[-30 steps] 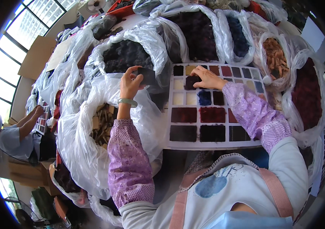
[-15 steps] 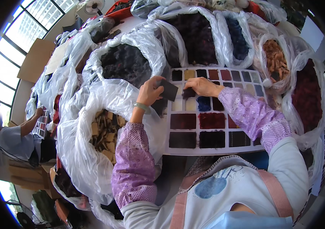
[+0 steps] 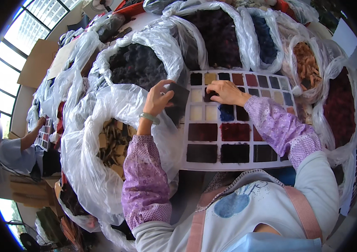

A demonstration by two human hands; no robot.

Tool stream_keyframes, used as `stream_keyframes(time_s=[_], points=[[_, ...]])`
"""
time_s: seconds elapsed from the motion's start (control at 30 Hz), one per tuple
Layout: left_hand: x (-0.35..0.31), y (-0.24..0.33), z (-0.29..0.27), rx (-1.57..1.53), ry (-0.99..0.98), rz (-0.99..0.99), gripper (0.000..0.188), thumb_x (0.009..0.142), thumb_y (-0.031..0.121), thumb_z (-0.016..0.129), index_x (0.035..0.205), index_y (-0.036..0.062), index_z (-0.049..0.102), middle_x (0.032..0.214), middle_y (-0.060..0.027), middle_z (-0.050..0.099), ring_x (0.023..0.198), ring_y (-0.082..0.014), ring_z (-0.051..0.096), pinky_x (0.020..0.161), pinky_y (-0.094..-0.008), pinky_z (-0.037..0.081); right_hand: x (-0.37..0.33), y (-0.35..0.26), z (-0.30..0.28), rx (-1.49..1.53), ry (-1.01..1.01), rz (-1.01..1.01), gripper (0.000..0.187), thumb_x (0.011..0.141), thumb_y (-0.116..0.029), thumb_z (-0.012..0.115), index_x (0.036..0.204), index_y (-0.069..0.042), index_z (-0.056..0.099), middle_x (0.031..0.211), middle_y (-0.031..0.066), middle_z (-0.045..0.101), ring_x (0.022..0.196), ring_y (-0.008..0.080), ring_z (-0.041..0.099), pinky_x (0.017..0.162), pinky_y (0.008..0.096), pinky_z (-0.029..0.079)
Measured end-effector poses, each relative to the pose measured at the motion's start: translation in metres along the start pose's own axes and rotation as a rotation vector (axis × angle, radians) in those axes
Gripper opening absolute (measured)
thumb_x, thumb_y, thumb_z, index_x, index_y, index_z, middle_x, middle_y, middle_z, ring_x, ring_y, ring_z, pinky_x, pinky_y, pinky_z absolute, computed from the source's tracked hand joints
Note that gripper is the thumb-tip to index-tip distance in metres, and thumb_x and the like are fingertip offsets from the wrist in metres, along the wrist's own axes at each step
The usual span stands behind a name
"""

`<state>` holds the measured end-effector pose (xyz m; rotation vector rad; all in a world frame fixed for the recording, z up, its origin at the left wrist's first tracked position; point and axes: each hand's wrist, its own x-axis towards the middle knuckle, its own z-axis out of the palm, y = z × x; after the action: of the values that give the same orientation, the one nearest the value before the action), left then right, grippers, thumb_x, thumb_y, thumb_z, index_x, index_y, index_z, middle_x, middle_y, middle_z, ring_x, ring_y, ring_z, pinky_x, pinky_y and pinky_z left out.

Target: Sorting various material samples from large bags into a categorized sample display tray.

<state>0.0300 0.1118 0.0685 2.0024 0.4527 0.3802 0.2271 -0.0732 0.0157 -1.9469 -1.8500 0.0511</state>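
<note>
My left hand [image 3: 157,101] is closed around the near side of a dark grey square swatch [image 3: 179,97], held beside the left edge of a white sample board [image 3: 191,116]. The board carries rows of swatches in black, cream, tan, blue, grey and deep red. Over its second row, my right hand [image 3: 227,92] has its fingertips pinched on a small dark swatch [image 3: 207,95], mostly hidden under them. A cream swatch [image 3: 196,95] lies just left of those fingers. My right sleeve covers part of the board's right side.
Clear plastic bags ring the board: one with dark grey fluffy pieces [image 3: 134,67], one with tan pieces [image 3: 113,145], others with dark purple [image 3: 216,38], blue [image 3: 265,40], orange [image 3: 306,63] and red [image 3: 338,109] material. Another person [image 3: 19,147] sits at far left with a similar board.
My right hand has moved slightly up and lowered the small dark swatch to the board's second row. My left hand has shifted a little left with the grey swatch.
</note>
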Motion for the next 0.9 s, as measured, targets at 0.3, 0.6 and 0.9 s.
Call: stream_keyframes(time_s=[0.3,0.6,0.9], points=[[-0.004,0.009,-0.003,-0.139,-0.068,-0.027,0.034,0.076,0.011,0.051,0.108,0.003,0.051,0.076,-0.0077,0.056,0.059,-0.0121,0.058,0.053,-0.0233,0.051,0.031,-0.019,-0.013,-0.114,-0.173,0.015,0.031,0.074,-0.03,0.059,0.099,-0.012,0.061,0.088,0.0098,0.06,0.084,0.0286,0.058,0.071,0.0381,0.046],[-0.01,0.001,0.002,-0.049,0.119,0.085,0.032,0.074,0.008,0.051,0.105,0.0029,0.049,0.073,-0.01,0.056,0.063,-0.0173,0.059,0.055,-0.0267,0.051,0.059,-0.039,0.009,0.44,-0.001,0.232,0.038,0.073,-0.028,0.061,0.099,0.0,0.059,0.087,0.016,0.062,0.074,0.0274,0.061,0.066,0.0362,0.049],[0.031,-0.01,-0.062,0.661,0.834,0.13,0.059,0.069,0.015,0.065,0.122,0.0109,0.04,0.105,-0.0184,0.053,0.096,-0.0297,0.053,0.082,-0.0374,0.042,0.039,-0.053,0.017,0.007,0.351,-0.113,0.019,0.074,-0.012,0.059,0.091,-0.004,0.059,0.08,0.0117,0.052,0.071,0.0278,0.058,0.061,0.0356,0.048]])
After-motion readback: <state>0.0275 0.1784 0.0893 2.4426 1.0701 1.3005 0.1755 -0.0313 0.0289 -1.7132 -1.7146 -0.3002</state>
